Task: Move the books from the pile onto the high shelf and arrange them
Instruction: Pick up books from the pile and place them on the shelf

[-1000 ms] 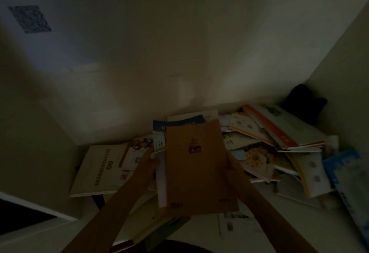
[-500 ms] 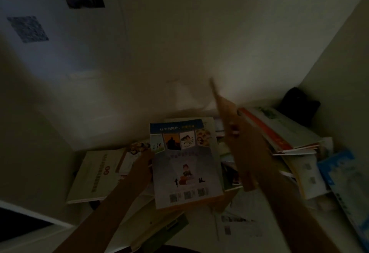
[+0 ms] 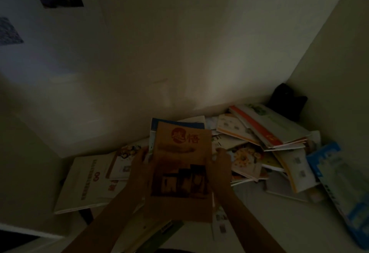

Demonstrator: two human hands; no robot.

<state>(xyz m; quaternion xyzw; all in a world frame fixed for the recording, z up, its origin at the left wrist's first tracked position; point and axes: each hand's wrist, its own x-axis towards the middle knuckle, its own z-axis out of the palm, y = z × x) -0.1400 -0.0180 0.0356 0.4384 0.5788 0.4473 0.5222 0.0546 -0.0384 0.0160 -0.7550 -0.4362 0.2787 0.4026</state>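
In dim light I hold a small stack of books in front of me. On top lies an orange-brown book (image 3: 182, 164) with a red round mark and a dark picture low on its cover. A blue-topped book (image 3: 175, 122) peeks out behind its far edge. My left hand (image 3: 140, 164) grips the stack's left edge. My right hand (image 3: 220, 164) grips the right edge. Behind and to the right sprawls the loose pile of books (image 3: 259, 143) on a pale surface. The high shelf is not in view.
A large white book (image 3: 87, 180) lies flat at the left. A blue and white book (image 3: 343, 188) lies at the far right. A dark object (image 3: 287, 101) sits in the back right corner. Pale walls close in behind and on the right.
The orange-brown book was lifted off by my right hand, turned over, and now lies back on the stack with its other cover up. Both hands hold the stack again.
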